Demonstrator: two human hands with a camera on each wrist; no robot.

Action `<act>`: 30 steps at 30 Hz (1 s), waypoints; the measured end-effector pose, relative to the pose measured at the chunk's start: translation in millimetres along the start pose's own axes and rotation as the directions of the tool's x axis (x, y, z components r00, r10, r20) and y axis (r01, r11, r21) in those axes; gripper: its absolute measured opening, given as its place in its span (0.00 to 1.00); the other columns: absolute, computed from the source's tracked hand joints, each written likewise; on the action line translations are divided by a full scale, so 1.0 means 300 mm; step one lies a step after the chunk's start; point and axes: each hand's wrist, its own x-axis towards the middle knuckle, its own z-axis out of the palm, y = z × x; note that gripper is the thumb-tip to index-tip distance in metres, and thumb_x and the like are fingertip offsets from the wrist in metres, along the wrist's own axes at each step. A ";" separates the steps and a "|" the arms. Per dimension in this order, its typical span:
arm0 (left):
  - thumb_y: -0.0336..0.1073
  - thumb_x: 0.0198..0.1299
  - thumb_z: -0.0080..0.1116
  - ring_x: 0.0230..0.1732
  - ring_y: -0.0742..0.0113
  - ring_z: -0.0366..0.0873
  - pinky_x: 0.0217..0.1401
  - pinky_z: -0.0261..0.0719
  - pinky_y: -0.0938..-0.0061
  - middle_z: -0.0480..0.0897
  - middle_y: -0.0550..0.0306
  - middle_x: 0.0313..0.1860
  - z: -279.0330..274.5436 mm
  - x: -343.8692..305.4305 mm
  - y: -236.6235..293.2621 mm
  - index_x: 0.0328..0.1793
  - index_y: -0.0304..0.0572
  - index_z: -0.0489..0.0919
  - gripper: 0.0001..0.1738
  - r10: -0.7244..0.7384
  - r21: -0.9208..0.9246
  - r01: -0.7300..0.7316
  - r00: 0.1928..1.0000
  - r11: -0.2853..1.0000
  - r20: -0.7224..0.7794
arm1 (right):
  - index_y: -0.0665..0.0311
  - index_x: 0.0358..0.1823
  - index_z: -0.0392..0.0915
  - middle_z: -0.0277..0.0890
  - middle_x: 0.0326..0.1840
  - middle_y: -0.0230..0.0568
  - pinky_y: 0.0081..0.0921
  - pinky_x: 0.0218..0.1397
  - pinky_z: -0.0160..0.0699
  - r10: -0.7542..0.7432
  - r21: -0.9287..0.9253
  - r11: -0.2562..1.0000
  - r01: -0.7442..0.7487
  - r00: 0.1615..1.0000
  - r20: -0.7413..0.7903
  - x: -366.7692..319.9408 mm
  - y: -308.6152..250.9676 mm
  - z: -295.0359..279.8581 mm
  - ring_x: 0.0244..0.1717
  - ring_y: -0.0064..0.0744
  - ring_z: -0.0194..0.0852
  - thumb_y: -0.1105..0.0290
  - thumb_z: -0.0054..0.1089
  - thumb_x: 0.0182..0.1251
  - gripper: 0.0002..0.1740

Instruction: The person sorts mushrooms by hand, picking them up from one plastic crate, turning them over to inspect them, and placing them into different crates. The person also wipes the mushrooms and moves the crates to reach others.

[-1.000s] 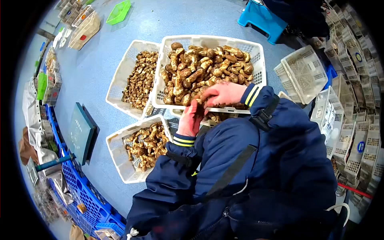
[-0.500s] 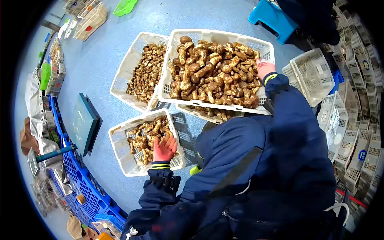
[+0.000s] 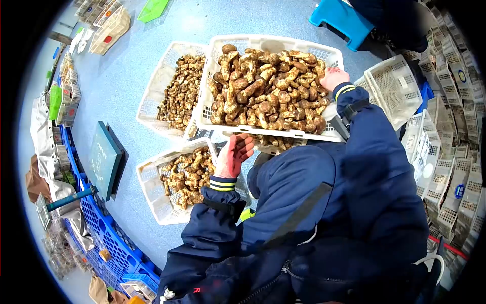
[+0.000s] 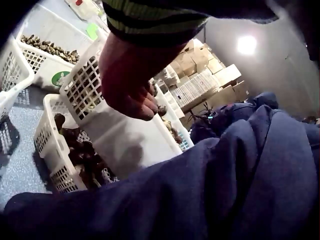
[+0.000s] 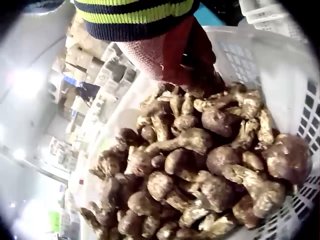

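A large white perforated basket (image 3: 336, 53) holds a heap of long-stemmed brown mushrooms (image 3: 271, 93). My right hand (image 3: 334, 78), in a pink glove, reaches over its right side. In the right wrist view its fingers (image 5: 197, 60) bend down onto the mushrooms (image 5: 195, 142) at the heap's edge; I cannot tell whether they grip one. My gloved left hand (image 3: 234, 157) is raised with loose fingers, holding nothing, between the large basket's front rim and a smaller basket (image 3: 148, 177). That smaller basket contains slender mushrooms (image 3: 190, 175).
Left of the large basket stands another basket (image 3: 147, 104) of small mushrooms. More mushrooms (image 3: 276, 142) show in a basket beneath the front rim. A teal platform scale (image 3: 105, 159) is at left, a blue stool (image 3: 344, 23) at back right, and nested baskets (image 3: 392, 88) stand at right.
My right hand has gone from the large basket's front to its right side. My left hand left the front rim, dipped over the smaller basket, then rose back toward the large basket.
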 end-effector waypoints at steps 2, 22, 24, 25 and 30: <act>0.49 0.66 0.44 0.50 0.60 0.75 0.53 0.73 0.67 0.76 0.50 0.52 -0.009 -0.003 0.008 0.59 0.37 0.68 0.25 0.052 0.023 -0.052 0.999 0.998 0.005 | 0.64 0.48 0.74 0.74 0.52 0.46 0.33 0.57 0.69 0.095 0.234 0.966 -0.115 0.991 0.094 -0.006 0.044 -0.054 0.51 0.40 0.74 0.48 0.47 0.57 0.28; 0.39 0.59 0.56 0.30 0.66 0.80 0.37 0.78 0.74 0.81 0.51 0.32 0.214 -0.018 0.045 0.42 0.32 0.75 0.15 0.331 0.251 -0.325 0.943 0.912 0.020 | 0.70 0.46 0.74 0.78 0.32 0.44 0.18 0.32 0.77 -0.525 0.968 0.007 -0.252 0.823 0.218 -0.309 -0.184 -0.313 0.29 0.28 0.78 0.46 0.46 0.65 0.29; 0.41 0.62 0.50 0.29 0.63 0.80 0.35 0.79 0.71 0.81 0.51 0.33 0.234 -0.058 0.079 0.44 0.33 0.74 0.16 0.187 0.133 -0.195 0.980 0.972 0.068 | 0.69 0.49 0.74 0.78 0.35 0.44 0.18 0.33 0.77 -0.460 0.942 -0.106 -0.318 0.855 0.237 -0.279 -0.162 -0.268 0.30 0.28 0.78 0.48 0.49 0.65 0.28; 0.42 0.63 0.49 0.30 0.64 0.80 0.35 0.79 0.72 0.81 0.51 0.33 0.239 -0.071 0.087 0.45 0.33 0.74 0.16 0.152 0.123 -0.159 0.986 0.980 0.063 | 0.69 0.50 0.73 0.78 0.36 0.43 0.18 0.33 0.78 -0.460 0.941 -0.108 -0.321 0.855 0.239 -0.275 -0.155 -0.268 0.31 0.27 0.78 0.49 0.50 0.64 0.27; 0.44 0.66 0.42 0.30 0.67 0.78 0.34 0.79 0.72 0.79 0.56 0.33 0.247 -0.106 0.111 0.50 0.35 0.73 0.19 0.009 -0.033 -0.006 0.995 0.999 0.102 | 0.68 0.50 0.74 0.78 0.37 0.43 0.20 0.35 0.78 -0.459 0.981 0.014 -0.193 0.870 0.177 -0.292 -0.164 -0.270 0.34 0.28 0.78 0.52 0.47 0.66 0.25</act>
